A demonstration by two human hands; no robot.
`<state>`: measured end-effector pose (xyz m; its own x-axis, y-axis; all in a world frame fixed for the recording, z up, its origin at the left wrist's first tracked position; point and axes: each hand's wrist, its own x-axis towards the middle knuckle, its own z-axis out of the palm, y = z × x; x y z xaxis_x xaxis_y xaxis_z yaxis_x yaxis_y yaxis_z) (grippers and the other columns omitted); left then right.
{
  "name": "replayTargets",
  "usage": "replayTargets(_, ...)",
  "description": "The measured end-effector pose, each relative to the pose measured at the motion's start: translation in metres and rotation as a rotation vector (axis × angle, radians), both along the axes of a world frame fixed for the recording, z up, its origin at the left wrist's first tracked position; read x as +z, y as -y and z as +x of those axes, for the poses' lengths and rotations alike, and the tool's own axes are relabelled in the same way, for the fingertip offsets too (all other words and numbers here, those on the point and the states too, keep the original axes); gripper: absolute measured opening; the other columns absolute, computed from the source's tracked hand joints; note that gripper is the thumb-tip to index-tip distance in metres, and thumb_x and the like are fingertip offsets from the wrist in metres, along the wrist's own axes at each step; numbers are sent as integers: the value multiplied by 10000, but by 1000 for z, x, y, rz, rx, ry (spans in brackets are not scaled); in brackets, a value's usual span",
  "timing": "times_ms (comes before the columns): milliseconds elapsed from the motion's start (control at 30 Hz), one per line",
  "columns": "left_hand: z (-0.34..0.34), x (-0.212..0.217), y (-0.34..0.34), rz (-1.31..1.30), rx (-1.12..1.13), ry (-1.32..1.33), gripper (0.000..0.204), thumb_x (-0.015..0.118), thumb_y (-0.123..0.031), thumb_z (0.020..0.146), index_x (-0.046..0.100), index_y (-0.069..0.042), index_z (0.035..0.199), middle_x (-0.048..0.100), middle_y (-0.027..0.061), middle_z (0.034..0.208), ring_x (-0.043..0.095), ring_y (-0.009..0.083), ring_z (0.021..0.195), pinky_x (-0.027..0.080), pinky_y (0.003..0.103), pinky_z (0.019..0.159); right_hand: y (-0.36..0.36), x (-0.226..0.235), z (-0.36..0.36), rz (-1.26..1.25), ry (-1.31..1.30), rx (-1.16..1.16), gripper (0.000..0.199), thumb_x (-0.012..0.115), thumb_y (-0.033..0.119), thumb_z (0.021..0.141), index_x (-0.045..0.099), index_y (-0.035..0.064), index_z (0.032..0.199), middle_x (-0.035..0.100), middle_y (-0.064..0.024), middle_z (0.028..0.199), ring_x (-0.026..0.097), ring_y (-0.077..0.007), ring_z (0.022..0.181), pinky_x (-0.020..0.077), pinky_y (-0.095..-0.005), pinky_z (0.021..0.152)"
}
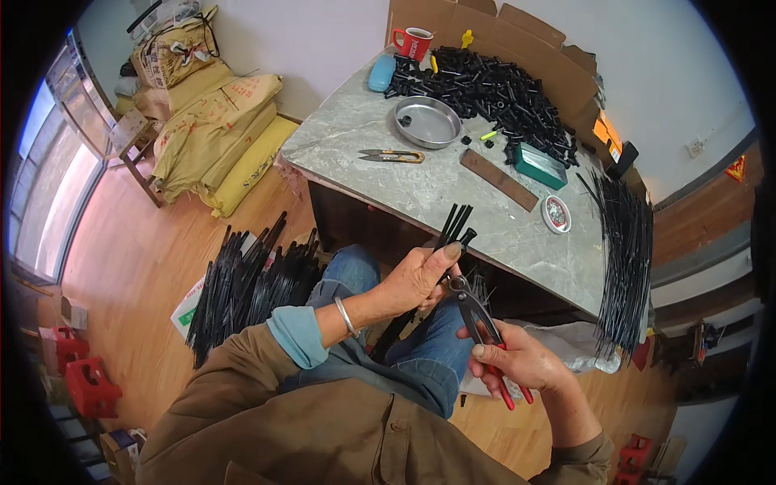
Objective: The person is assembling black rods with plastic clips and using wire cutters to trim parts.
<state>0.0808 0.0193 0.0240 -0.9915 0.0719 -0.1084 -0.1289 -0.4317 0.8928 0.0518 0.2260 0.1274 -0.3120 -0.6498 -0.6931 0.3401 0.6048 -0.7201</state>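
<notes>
R hand (517, 360) grips red-handled pliers (481, 319); L hand (420, 279) fists black rods (453, 226).

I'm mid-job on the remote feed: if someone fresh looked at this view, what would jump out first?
First, at centre, the left hand gripping a bundle of thin black rods while the right hand holds red-handled pliers up against them. Next, the heap of black parts at the far end of the grey table, and the long black rods piled on the floor at left.
</notes>
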Motion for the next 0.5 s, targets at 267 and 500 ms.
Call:
replayTargets(267,-2,4,-9,-82,35,-9,613,444,-603,920,549,-10,806,406,-11,502,385,62,410,313,232,393,4,7,1,132,29,-51,274,469,90,965,447,37,1233,416,3,678,391,-70,516,367,-251,438)
replayTargets(500,-14,-10,-12,-223,328,-94,536,499,-575,910,527,-43,846,389,-37,547,378,48,453,313,215,414,15,-20,-24,327,-1057,360,390,602,194,871,460,11,1185,626,-278,899,591,-462,848,462,-490,698)
